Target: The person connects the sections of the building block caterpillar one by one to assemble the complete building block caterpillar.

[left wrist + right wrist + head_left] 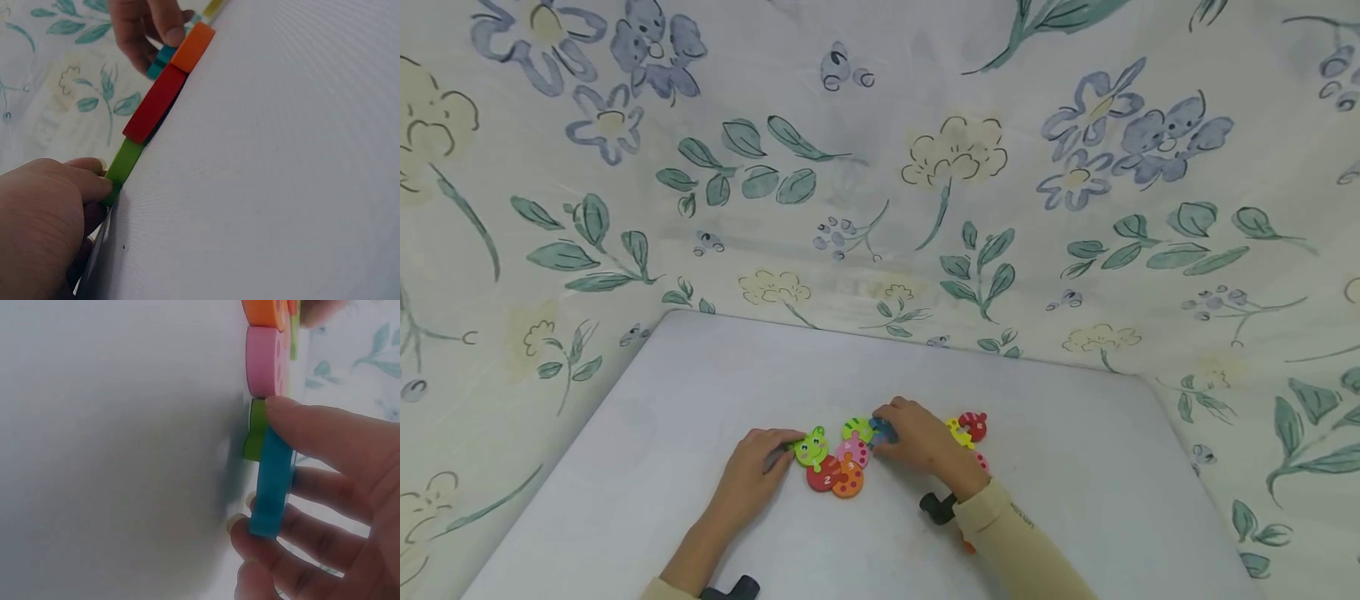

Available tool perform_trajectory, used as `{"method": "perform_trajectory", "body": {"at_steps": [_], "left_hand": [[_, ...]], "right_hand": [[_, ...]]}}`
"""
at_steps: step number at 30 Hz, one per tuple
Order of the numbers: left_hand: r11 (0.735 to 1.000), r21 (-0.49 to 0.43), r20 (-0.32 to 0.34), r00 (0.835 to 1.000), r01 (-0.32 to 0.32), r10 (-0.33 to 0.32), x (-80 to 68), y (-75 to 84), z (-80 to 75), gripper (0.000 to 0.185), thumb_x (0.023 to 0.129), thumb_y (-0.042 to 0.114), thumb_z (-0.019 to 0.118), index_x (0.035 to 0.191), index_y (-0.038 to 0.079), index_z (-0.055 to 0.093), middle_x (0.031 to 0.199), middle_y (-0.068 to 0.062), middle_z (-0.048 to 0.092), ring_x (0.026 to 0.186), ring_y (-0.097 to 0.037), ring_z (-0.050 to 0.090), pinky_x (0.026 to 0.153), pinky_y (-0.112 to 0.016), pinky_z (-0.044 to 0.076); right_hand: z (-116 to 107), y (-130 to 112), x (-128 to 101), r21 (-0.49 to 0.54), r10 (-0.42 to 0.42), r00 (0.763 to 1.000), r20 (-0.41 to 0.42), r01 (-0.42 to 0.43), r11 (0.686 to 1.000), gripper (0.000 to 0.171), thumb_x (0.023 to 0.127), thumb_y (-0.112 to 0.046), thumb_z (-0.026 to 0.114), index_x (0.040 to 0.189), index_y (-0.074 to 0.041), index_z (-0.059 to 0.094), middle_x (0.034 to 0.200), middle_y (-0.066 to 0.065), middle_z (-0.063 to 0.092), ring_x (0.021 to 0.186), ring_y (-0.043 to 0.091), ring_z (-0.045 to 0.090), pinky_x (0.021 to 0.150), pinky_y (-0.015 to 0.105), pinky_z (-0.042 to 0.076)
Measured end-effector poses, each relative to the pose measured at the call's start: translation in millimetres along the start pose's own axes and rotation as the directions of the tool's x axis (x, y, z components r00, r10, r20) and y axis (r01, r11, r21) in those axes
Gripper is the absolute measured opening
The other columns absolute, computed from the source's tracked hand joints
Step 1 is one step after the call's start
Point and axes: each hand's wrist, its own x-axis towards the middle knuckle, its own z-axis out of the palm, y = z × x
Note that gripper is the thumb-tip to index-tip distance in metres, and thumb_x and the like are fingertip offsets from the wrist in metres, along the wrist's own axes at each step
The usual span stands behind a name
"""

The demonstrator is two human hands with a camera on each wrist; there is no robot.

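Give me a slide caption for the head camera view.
Two hands join a caterpillar puzzle: left hand holds the green head piece, right hand fits a blue piece.

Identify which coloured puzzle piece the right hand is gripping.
The blue piece, pinched in the right hand; the green head piece is at the left hand.

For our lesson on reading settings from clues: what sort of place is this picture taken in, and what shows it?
Probably a small indoor play or craft corner. A plain white table is screened by flowered cloth on three sides, and two hands work on coloured wooden puzzle pieces laid flat on it.
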Motion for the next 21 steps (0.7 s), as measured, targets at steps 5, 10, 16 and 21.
{"method": "perform_trajectory", "body": {"at_steps": [5,10,16,21], "left_hand": [[1.0,0.004,0.004,1.0,0.005,-0.005,0.1,0.2,-0.5,0.033,0.096,0.007,0.074,0.127,0.02,0.072,0.124,0.004,0.072,0.117,-0.019,0.06,0.102,-0.047,0.052],[1.0,0.001,-0.002,1.0,-0.001,0.001,-0.2,2.5,-2.2,0.032,0.097,0.007,0.074,0.126,0.019,0.072,0.124,0.002,0.072,0.117,-0.02,0.061,0.102,-0.048,0.051],[1.0,0.005,0.0,1.0,-0.002,0.002,-0.1,3.8,-3.1,0.032,0.097,0.006,0.074,0.127,0.018,0.072,0.124,0.001,0.072,0.117,-0.021,0.061,0.103,-0.048,0.051],[1.0,0.008,0.007,1.0,0.008,-0.008,-0.2,3.9,-2.7,0.033,0.097,0.007,0.074,0.127,0.019,0.072,0.124,0.002,0.072,0.117,-0.02,0.06,0.102,-0.047,0.052]], "right_hand": [[-0.3,-0.8,-1.1,0.015,0.0,1.0,-0.003,0.0,1.0,0.055,0.09,-0.036,0.085,0.138,-0.015,0.067,0.124,0.003,0.065,0.109,0.018,0.062,0.101,0.038,0.055],[1.1,-0.7,-0.5,0.017,0.015,1.0,-0.007,-0.015,1.0,0.056,0.09,-0.037,0.085,0.138,-0.016,0.066,0.126,0.003,0.065,0.11,0.018,0.062,0.102,0.038,0.055],[3.7,-1.7,0.9,0.019,0.035,0.999,-0.003,-0.035,0.999,0.056,0.088,-0.038,0.086,0.135,-0.014,0.067,0.122,0.004,0.064,0.107,0.019,0.061,0.1,0.037,0.056],[8.0,-2.5,1.9,0.018,0.052,0.999,-0.002,-0.052,0.998,0.056,0.087,-0.039,0.087,0.133,-0.013,0.069,0.121,0.005,0.062,0.108,0.019,0.06,0.099,0.036,0.057]]}}
